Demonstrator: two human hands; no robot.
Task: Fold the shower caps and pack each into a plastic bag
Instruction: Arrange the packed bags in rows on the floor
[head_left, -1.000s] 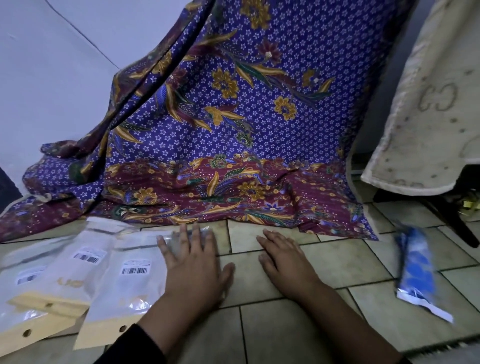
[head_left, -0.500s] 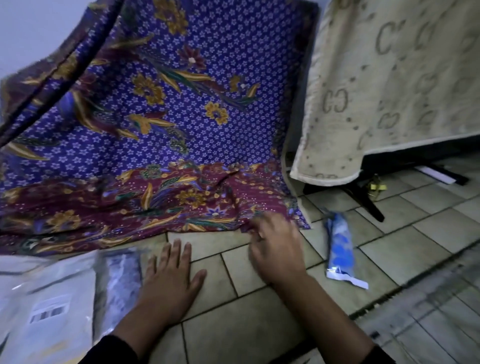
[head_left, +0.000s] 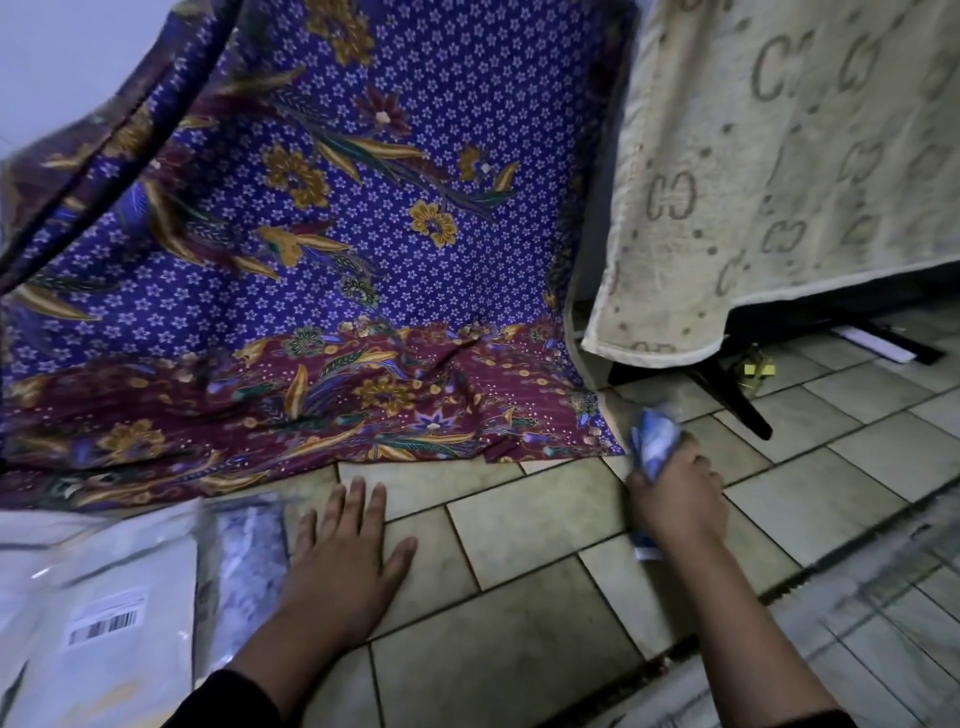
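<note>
My right hand (head_left: 678, 499) grips a blue and white packet (head_left: 653, 436) on the tiled floor at the right; the packet's top sticks out above my fingers and a white end shows below my wrist. My left hand (head_left: 345, 561) rests flat on the tiles with fingers spread, holding nothing. To its left lie plastic bags, one clear bag with a crumpled cap inside (head_left: 249, 561) and a white barcoded bag (head_left: 104, 613) at the lower left.
A purple and maroon batik cloth (head_left: 322, 270) hangs down onto the floor behind my hands. A beige patterned towel (head_left: 779, 182) drapes over a dark stand (head_left: 737, 400) at the right. A mat edge (head_left: 857, 597) runs along the lower right.
The view swung right. My right hand moved right across the tiles and took hold of the blue packet that lay on the floor. My left hand stayed flat beside the bags.
</note>
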